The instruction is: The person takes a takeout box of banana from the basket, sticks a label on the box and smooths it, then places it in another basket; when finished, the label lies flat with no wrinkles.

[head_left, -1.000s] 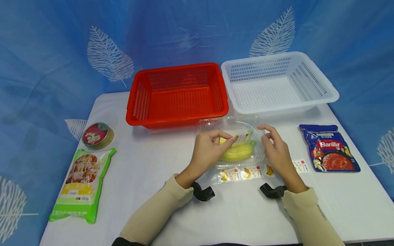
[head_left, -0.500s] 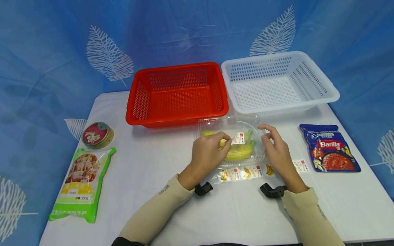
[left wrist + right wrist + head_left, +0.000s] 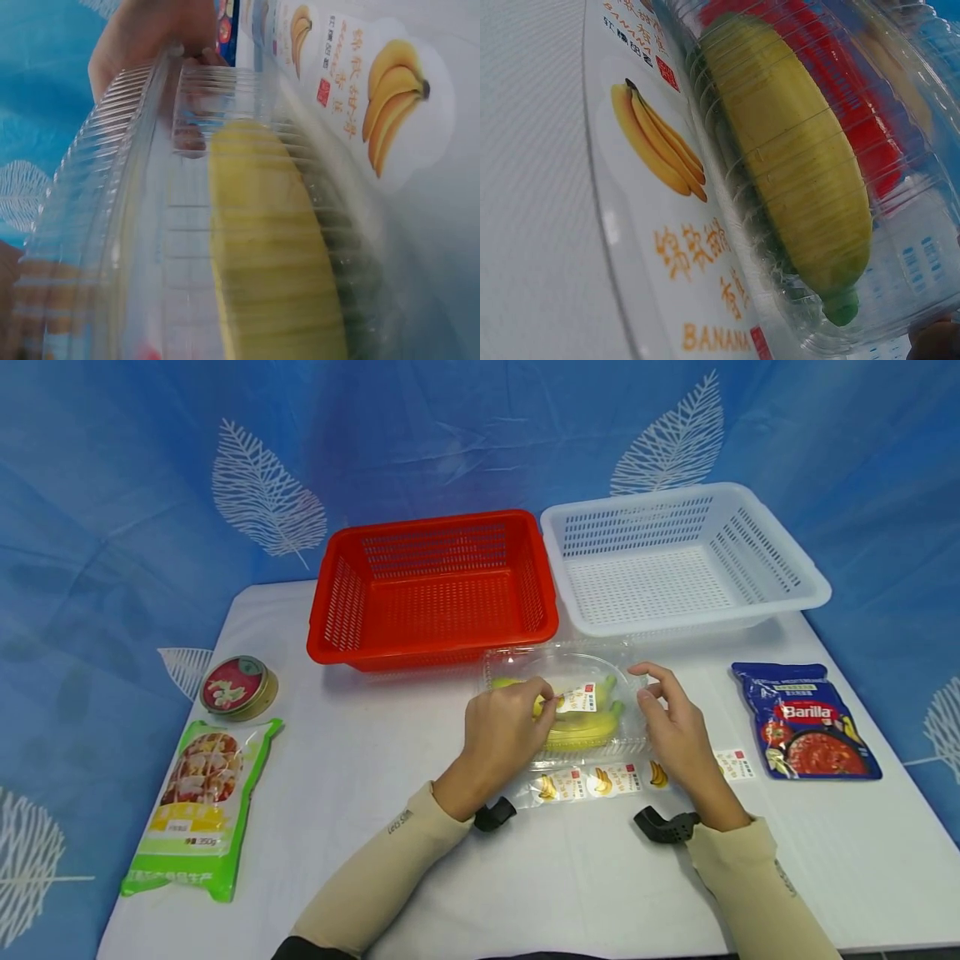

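Observation:
A clear plastic clamshell box [image 3: 555, 658] with yellow bananas [image 3: 581, 735] inside lies mid-table. Over its lid, my left hand [image 3: 504, 722] pinches the left end of a white banana sticker [image 3: 581, 698] between thumb and forefinger. Whether the sticker touches the lid cannot be told. My right hand [image 3: 678, 727] holds the box's right edge between thumb and fingers, seen also in the left wrist view as a hand [image 3: 157, 30] at the far end. Along the near side of the box runs a strip of banana labels [image 3: 592, 783], partly hidden under the right forearm.
Behind the box stand a red basket [image 3: 435, 652] and a white basket [image 3: 682, 622]. A blue Barilla pouch [image 3: 806, 722] lies at right. A round tin [image 3: 238, 687] and a green food bag [image 3: 198, 810] lie at left.
My left hand has shifted slightly left, and the sticker in it has turned from tilted to nearly level, its printed face showing more. The right hand and the box have stayed put.

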Available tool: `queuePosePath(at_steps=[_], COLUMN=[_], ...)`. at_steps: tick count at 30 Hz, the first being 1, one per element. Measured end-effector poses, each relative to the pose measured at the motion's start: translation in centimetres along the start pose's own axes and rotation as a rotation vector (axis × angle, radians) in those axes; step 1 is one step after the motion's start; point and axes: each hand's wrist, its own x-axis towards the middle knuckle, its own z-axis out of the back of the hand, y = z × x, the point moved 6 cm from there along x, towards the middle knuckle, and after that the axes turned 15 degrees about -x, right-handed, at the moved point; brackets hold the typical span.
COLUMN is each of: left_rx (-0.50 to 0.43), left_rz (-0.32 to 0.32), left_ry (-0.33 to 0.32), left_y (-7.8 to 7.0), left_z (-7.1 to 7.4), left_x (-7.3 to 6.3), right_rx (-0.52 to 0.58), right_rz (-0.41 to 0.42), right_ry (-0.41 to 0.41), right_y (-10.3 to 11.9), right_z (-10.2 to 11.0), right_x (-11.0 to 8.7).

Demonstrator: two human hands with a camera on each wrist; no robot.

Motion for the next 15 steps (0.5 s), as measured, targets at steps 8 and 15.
queuePosePath(at_steps=[8,15], left_rx=[-0.005,-0.011], left_rz=[0.051,0.07], left_ry=[0.032,0.052], left_y=[0.53,0.69], left_z=[0.27,0.19], left_x=[0.27,0.5], right_rx=[-0.003,-0.009], right_rz=[0.006,0.012], right_ry=[-0.004,-0.009], right_y=[0.07,0.16], right_z=[0.01,0.07], right_x=[-0.01,0.02])
